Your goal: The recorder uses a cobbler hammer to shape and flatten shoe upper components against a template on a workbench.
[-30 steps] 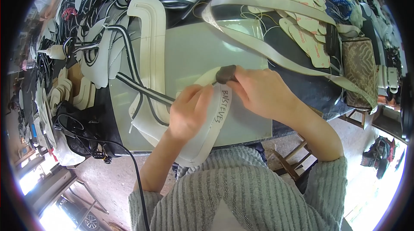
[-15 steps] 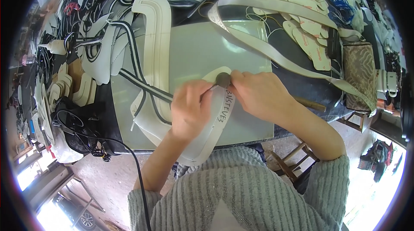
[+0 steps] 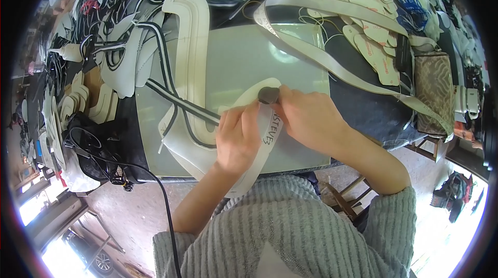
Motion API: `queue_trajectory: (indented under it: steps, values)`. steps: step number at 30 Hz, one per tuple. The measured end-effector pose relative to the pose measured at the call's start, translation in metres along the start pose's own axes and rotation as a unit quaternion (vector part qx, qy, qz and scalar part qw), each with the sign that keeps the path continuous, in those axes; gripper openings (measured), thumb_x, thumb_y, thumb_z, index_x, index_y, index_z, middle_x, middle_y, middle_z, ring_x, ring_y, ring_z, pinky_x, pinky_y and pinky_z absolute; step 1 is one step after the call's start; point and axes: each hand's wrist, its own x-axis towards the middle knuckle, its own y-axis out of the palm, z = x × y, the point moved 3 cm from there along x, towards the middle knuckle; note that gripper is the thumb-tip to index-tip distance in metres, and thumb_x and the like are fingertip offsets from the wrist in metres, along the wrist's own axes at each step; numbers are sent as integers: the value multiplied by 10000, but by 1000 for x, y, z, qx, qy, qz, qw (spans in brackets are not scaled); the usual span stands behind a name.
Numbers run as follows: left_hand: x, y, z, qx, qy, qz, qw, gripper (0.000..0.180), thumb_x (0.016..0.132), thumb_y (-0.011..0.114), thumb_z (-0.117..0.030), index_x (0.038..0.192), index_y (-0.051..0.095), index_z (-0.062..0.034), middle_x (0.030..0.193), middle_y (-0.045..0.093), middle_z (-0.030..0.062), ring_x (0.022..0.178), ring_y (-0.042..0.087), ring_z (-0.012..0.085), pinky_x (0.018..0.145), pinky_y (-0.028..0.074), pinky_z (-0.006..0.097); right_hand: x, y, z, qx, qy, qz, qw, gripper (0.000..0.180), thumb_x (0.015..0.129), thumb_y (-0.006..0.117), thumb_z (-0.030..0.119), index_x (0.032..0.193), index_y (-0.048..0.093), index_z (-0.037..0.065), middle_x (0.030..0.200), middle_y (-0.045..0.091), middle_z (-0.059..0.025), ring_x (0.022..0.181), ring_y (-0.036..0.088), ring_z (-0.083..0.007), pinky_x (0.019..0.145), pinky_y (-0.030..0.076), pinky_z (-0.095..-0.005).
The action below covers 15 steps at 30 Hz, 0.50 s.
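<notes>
My right hand (image 3: 311, 117) is closed around a hammer, whose dark rounded head (image 3: 268, 95) shows past the thumb and fingertips. Most of its handle is hidden by the hand and forearm. Under the head lies a curved white strip (image 3: 264, 148) with dark lettering, its lower end reaching over the table's near edge. My left hand (image 3: 238, 138) is closed in a pinch at the strip's left edge, fingertips close to the hammer head; exactly what lies between them is hidden. Black-and-white striped piping (image 3: 192, 107) runs from the left up to this hand.
A grey-green board (image 3: 233, 55) lies beneath the work. On it are a long cream bent piece (image 3: 193, 44) and a pale ribbon (image 3: 311, 52). Cut pieces (image 3: 371, 44) are piled far right, near a patterned box (image 3: 433, 93). A black cable (image 3: 163, 190) hangs at the near left.
My left hand has moved slightly right, its fingertips now nearer the hammer head. The right hand and hammer stay in nearly the same place; the right forearm dips slightly.
</notes>
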Motion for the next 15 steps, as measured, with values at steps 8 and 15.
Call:
queue_trajectory:
  steps: [8, 15]
  values:
    - [-7, -7, 5, -128, -162, -4, 978, 243, 820, 703, 79, 1019, 586, 2, 955, 712, 99, 802, 656, 238, 712, 522, 327, -3, 6, -3, -15, 2, -11, 1000, 219, 953, 574, 200, 926, 544, -15, 723, 654, -190, 630, 652, -383, 548, 515, -454]
    - [-9, -2, -3, 0, -45, -1, 999, 201, 816, 704, 89, 957, 582, 16, 912, 702, 99, 771, 644, 244, 678, 523, 332, -3, -5, 4, 13, -19, -54, 998, 183, 953, 574, 184, 944, 547, 4, 712, 650, -171, 601, 657, -355, 522, 515, -435]
